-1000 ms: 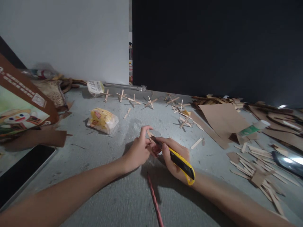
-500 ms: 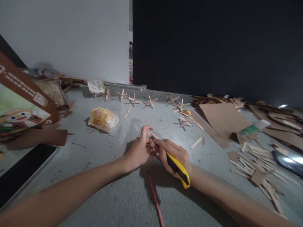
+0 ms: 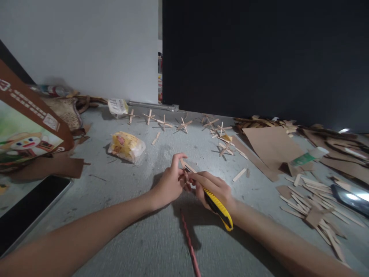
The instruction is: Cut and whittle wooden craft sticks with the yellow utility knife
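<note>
My left hand [image 3: 170,182] grips wooden craft sticks [image 3: 188,167] near the middle of the table, its thumb raised along one of them. In my right hand [image 3: 211,188] is a yellow and black utility knife [image 3: 218,207], its handle pointing back towards my forearm. The fingertips of both hands meet at the sticks; the knife's blade is hidden among them. A twisted pink strand [image 3: 188,242] lies on the table below the hands. Beyond them stand several crossed-stick pieces [image 3: 183,125] in a row.
A yellow-printed plastic packet [image 3: 127,147] lies at left, near a black phone [image 3: 31,211] and a brown printed bag [image 3: 31,123]. Loose craft sticks [image 3: 300,204] are heaped at right, with a glue stick [image 3: 309,156] and cardboard [image 3: 268,148] behind.
Both hands stay in nearly the same place. The right hand and utility knife have shifted very slightly; the view has moved a little.
</note>
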Tool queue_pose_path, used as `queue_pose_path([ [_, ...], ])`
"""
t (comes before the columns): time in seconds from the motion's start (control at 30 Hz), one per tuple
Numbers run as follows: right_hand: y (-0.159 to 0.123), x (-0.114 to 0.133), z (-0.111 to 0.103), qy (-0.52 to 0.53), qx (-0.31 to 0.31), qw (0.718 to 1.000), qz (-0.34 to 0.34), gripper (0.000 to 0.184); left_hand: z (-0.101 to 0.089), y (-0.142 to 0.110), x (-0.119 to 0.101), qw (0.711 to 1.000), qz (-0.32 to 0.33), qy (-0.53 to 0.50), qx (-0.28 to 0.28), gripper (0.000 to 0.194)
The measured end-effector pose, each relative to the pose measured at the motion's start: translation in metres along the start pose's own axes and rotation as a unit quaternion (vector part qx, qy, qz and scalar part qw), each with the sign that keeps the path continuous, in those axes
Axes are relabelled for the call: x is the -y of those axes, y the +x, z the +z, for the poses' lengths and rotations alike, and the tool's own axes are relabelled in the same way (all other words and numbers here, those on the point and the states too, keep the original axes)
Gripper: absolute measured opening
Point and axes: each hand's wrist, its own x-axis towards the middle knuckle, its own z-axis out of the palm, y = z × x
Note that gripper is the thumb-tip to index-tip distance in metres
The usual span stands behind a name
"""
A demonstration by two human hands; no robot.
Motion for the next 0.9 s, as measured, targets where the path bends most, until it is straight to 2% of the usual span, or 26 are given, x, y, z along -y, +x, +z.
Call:
queue_pose_path([
  [0.1,-0.001,0.004,0.0,-0.014,-0.052,0.999,0.002,0.045,0.001,0.001,-0.003,0.999,-0.01,-0.037,0.002,0.045],
  [0.2,-0.003,0.002,-0.001,-0.016,-0.081,0.997,-0.001,0.046,0.0,0.002,-0.004,0.997,-0.031,-0.063,-0.018,0.048],
  [0.27,-0.003,-0.001,-0.002,-0.014,-0.076,0.997,0.016,0.046,0.0,0.004,-0.003,0.996,-0.027,-0.08,-0.03,0.05],
  [0.37,0.001,-0.006,-0.002,-0.016,-0.046,0.995,0.085,0.04,-0.001,0.004,-0.001,0.995,0.003,-0.095,-0.039,0.049],
  [0.47,0.006,-0.01,0.0,0.002,-0.027,0.991,0.128,0.03,-0.001,0.003,-0.001,0.996,0.017,-0.072,-0.04,0.047],
  [0.67,0.006,-0.018,0.001,0.134,-0.014,0.981,0.137,0.028,-0.003,0.002,-0.006,0.998,0.008,0.011,-0.06,0.031],
  [0.77,0.003,-0.024,0.001,0.173,-0.027,0.97,0.171,0.025,-0.004,0.003,-0.008,0.999,0.005,0.023,-0.039,0.03],
  [0.9,0.002,-0.031,0.005,0.191,-0.075,0.957,0.206,0.024,-0.007,0.004,-0.012,0.997,-0.005,0.068,-0.026,0.034],
])
